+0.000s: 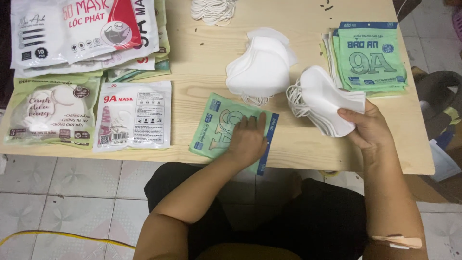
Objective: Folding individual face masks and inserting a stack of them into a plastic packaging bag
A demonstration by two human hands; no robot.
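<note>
- Left hand (248,139) flat, fingers spread, pressing green pouch (226,132) on counter (298,144) near front edge; grips nothing.
- Right hand (368,126) closed around stack of white masks (322,101), ear loops dangling left, held just above counter.
- Step looks like: pouch pinned, masks ready for bagging.
- Next move likely needs pouch mouth opened and stack lined up with it.
- Further back: loose mask pile (262,67), green pouch stack (370,58) at right.
- Filled packs (132,115) at left, well apart.
</note>
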